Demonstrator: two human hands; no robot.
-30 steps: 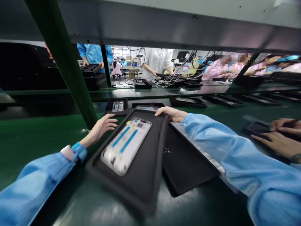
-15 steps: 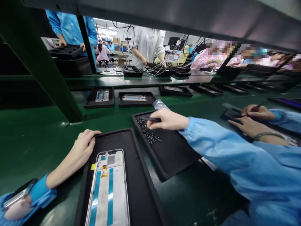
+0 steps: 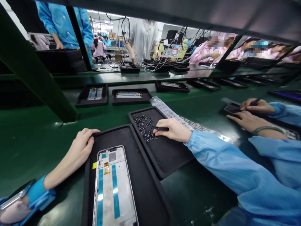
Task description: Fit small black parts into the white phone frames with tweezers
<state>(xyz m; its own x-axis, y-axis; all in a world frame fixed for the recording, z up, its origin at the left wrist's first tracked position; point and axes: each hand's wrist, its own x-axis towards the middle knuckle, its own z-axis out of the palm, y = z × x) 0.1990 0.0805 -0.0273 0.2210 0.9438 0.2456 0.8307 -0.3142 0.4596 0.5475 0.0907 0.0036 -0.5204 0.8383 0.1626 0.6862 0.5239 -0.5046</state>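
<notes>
My left hand [image 3: 82, 147] rests at the far left corner of a black tray [image 3: 150, 191], its fingers stretched along the rim. Inside that tray lies a silver phone frame [image 3: 119, 185] with blue strips, an orange flex piece and a yellow tab. My right hand [image 3: 174, 129] is closed around black tweezers [image 3: 160, 128] over a second black tray [image 3: 166, 157]. Many tiny black parts [image 3: 142, 124] are scattered across this tray's far left part. The fingertips hide the tweezers' tip, so I cannot tell whether it holds a part.
A clear plastic strip with printed rows [image 3: 178, 116] lies behind the second tray. Farther back are trays with phone frames [image 3: 129, 95]. At the right, a co-worker's hands [image 3: 252, 121] work over another tray. A green post [image 3: 42, 78] slants down at the left.
My right hand has moved a little right and toward me over the small parts, uncovering more of them. More of the plastic strip shows. My left hand stays at the tray corner.
</notes>
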